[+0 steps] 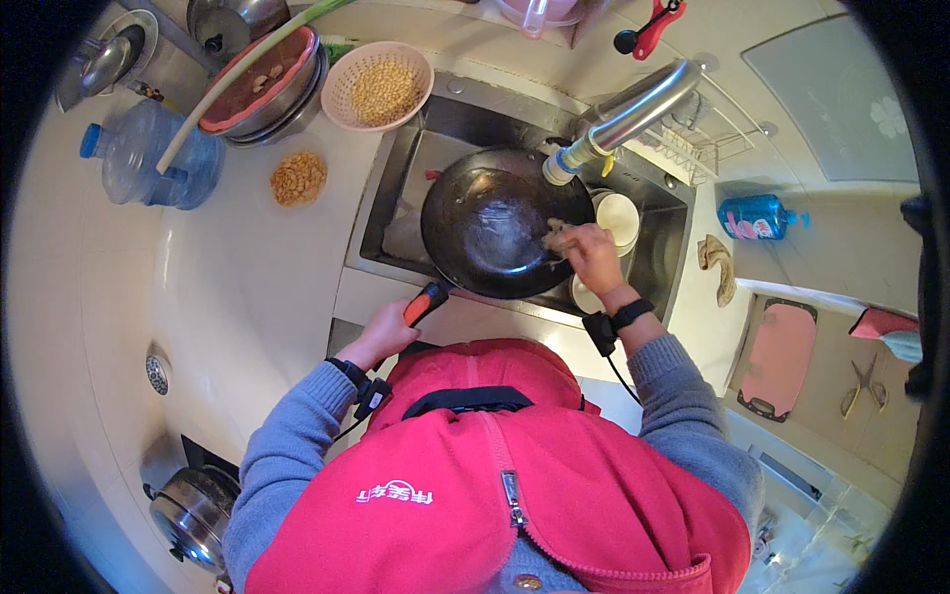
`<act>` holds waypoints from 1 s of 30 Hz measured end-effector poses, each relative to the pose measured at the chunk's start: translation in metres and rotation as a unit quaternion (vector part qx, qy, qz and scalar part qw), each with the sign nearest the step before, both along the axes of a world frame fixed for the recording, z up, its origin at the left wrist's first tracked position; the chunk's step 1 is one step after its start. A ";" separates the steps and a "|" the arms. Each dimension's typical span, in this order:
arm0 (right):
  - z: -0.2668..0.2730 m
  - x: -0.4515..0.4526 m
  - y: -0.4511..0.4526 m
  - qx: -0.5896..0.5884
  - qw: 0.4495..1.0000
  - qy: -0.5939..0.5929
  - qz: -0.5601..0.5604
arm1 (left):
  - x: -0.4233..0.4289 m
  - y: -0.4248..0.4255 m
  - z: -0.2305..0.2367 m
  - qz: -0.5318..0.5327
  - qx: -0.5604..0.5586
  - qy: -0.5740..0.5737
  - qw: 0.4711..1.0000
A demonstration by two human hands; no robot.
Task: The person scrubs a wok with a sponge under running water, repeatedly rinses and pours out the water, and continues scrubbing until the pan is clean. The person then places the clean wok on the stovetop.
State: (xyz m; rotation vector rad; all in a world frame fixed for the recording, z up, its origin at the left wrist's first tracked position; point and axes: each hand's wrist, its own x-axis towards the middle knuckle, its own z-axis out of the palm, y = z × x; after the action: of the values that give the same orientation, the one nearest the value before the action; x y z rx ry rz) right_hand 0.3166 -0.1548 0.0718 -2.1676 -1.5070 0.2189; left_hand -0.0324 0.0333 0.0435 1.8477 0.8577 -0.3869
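Observation:
A black wok (490,215) rests over the stainless steel sink (375,215), its inside wet and shiny. My left hand (386,332) grips the wok's black and orange handle (426,303) at the near side. At the wok's right rim, my right hand (591,256) holds a wad of pale scrubbing cloth (557,236) against the inner wall. The metal faucet (631,111) reaches over the wok's far right rim. Beside the wok, in the right part of the sink, stand white bowls (617,217), partly hidden by my hand.
Left of the sink are a pink colander (338,89) of beans, a small heap of orange-brown food (298,178), stacked basins (315,89) and a blue water jug (159,152). Rightward are a blue soap bottle (753,217), a brown rag (716,267), a pink cutting board (778,356) and scissors (864,386).

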 end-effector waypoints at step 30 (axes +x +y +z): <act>0.054 0.014 -0.031 0.356 0.806 0.319 -0.348 | 0.012 -0.002 0.046 0.007 -0.377 -0.072 0.924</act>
State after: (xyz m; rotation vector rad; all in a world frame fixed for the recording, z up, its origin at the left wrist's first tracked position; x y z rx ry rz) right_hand 0.3306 -0.1863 0.1258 -1.6136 -0.2680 0.0829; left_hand -0.0201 0.0313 0.0894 1.1339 0.5104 -0.4818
